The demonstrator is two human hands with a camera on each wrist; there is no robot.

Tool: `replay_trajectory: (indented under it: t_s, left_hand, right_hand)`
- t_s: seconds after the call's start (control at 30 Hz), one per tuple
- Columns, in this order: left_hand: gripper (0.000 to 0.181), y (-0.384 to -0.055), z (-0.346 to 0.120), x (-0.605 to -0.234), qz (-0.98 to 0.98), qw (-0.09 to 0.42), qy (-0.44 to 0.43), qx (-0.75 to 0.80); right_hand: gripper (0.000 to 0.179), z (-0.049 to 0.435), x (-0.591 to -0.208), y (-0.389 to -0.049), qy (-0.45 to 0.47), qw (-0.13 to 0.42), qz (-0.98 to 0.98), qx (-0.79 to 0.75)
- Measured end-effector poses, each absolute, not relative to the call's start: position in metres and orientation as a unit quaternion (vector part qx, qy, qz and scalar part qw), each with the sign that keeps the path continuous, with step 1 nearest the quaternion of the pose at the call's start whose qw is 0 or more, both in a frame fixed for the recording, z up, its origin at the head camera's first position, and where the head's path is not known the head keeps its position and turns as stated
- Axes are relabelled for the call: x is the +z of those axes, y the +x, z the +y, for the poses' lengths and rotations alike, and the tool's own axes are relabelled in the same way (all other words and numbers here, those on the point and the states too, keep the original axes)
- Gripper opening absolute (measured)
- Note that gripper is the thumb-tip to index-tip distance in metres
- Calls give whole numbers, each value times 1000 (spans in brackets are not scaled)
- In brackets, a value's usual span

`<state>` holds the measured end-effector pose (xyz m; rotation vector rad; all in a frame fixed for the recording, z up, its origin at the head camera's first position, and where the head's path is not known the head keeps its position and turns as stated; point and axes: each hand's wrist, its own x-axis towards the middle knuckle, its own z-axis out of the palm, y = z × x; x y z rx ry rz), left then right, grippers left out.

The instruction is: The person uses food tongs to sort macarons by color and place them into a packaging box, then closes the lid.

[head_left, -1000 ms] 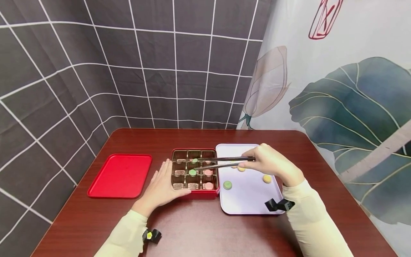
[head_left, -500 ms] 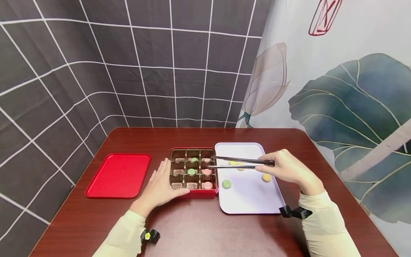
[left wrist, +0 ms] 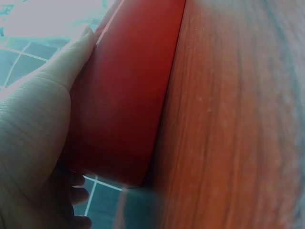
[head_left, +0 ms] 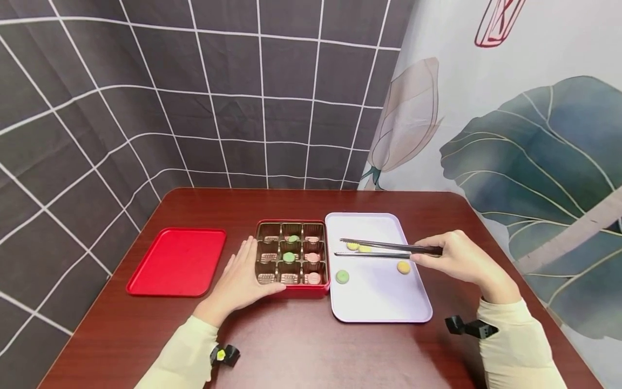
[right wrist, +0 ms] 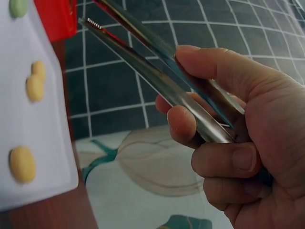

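Observation:
My left hand [head_left: 235, 283] rests against the near-left corner of a red box [head_left: 296, 292], its fingers straight along the left side and its thumb on the front edge. Compartments in the box hold green macarons [head_left: 289, 257] and pink macarons [head_left: 313, 278]; others hold none. My right hand [head_left: 461, 259] grips metal tongs [head_left: 398, 246], thumb on one arm and fingers round the other, also plain in the right wrist view. The tongs' tips are apart above the pale tray [head_left: 379, 305], near two yellow macarons [head_left: 352, 246]. A green macaron [head_left: 342, 276] and another yellow macaron [head_left: 404, 267] lie there too.
To the left of the box lies a flat red tray or lid [head_left: 177, 262]. Everything stands on a dark red wooden table [head_left: 291, 346]. Behind it hangs a grey grid-patterned cloth [head_left: 233, 124], and a leaf-patterned white cloth [head_left: 486, 70] hangs at the right.
My right hand has drawn the tongs from over the box rightwards to above the pale tray. The green macaron in the middle compartment now sits apart from the tongs. My left hand stays at the box.

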<state>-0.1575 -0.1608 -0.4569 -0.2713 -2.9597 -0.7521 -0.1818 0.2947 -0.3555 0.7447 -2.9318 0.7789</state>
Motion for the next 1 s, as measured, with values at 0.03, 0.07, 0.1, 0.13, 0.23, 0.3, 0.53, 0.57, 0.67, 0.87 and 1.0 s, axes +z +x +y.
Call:
replay_trajectory:
  t_s: [0.03,0.07,0.1,0.13,0.23,0.3,0.53,0.57,0.67,0.87,1.0]
  left_hand:
    - [128,-158,-161,-457,-965,37,-89,-245]
    - [128,-158,-161,-457,-965,36,-89,-245]
    - [128,-158,-160,-456,-965,36,-88,-245]
    - [128,-158,-160,-456,-964,37,-90,-248]
    - [127,-158,-160,-456,-963,41,-91,-250]
    - [127,-158,-160,-456,-963,42,-90,-251]
    - [127,-158,-161,-456,-963,39,-90,-251]
    - [127,-158,-161,-456,-963,38,-90,-251]
    - [127,-157,-161,-456,-963,38,-90,-252]
    - [127,-157,-162,-456,-963,39,-91,-251]
    - [126,-157,-161,-455,-963,39,-90,-252]
  right_hand:
    - [27,298,-357,-180,236,6,-939,249]
    - [28,300,-358,-179,233,3,-940,248]
    - [29,303,-359,-177,230,0,-941,248]
    - [31,305,-360,-176,227,-5,-942,248]
    - [31,309,-364,-172,222,-16,-942,253]
    - [29,311,-366,-170,221,-20,-940,259]
    - [17,312,-372,-166,233,-24,-936,264]
    - [17,312,-373,-166,238,-23,-934,265]
    - [18,313,-377,-165,250,-13,-931,267]
    - [16,314,-384,-164,274,5,-924,267]
    - [14,312,-386,-165,272,-5,-926,263]
